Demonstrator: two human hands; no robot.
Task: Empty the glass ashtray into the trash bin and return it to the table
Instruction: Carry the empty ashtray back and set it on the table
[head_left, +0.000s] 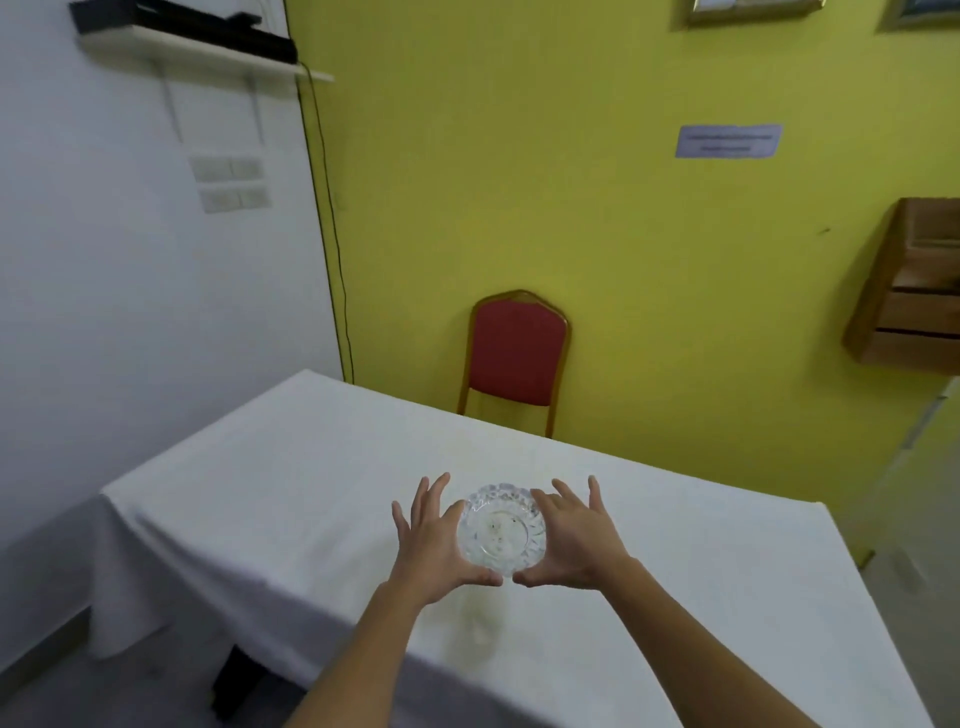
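Cupping ashtray (502, 530) between both hands over table (260, 519).

Flanked by left hand (434, 540) and right hand (576, 543), fingers spread and loosely curved round the rim, thumbs nearly meeting at the near edge; could not tell whether truly gripped or merely touched, nor whether resting on the white cloth or raised just above it. Held upright, clear cut glass, a few dark specks and pale ash scattered in the bowl. Red chair (517, 358) beyond the far edge, against yellow wall (571, 182).

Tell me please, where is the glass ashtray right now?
In the head view, the glass ashtray sits on the white table, cupped between the left hand and right hand.
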